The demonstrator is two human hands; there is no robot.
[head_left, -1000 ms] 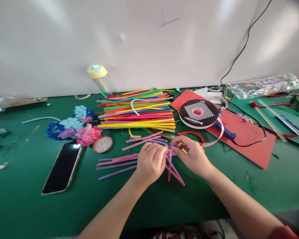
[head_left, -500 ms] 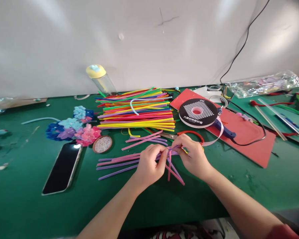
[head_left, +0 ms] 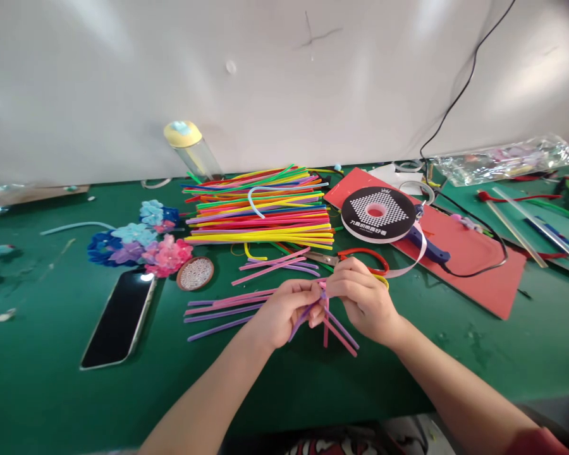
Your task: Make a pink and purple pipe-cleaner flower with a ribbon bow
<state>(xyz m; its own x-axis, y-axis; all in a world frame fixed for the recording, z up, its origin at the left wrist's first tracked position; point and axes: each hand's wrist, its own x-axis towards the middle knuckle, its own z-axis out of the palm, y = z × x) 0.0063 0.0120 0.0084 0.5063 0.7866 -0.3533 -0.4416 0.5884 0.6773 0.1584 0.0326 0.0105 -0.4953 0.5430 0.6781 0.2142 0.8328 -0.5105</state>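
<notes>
My left hand (head_left: 279, 311) and my right hand (head_left: 363, 299) meet over the green table (head_left: 52, 392), both pinched on a small bunch of pink and purple pipe cleaners (head_left: 332, 327). The stems' free ends fan out below my fingers toward me. More loose pink and purple stems (head_left: 227, 304) lie on the table just left of my left hand. A big pile of many-coloured pipe cleaners (head_left: 260, 212) lies behind my hands.
A phone (head_left: 121, 319) lies at the left, beside fuzzy flowers (head_left: 140, 243) and a small round tin (head_left: 195, 273). A ribbon spool (head_left: 378, 215), a blue glue gun (head_left: 427, 246) and red-handled scissors (head_left: 360, 256) sit at the right on a red mat (head_left: 493, 278). A capped tube (head_left: 189, 148) leans on the wall.
Both hands have drawn slightly toward me, lifting the bunch. My left hand has turned, and a purple stem now hangs down from it.
</notes>
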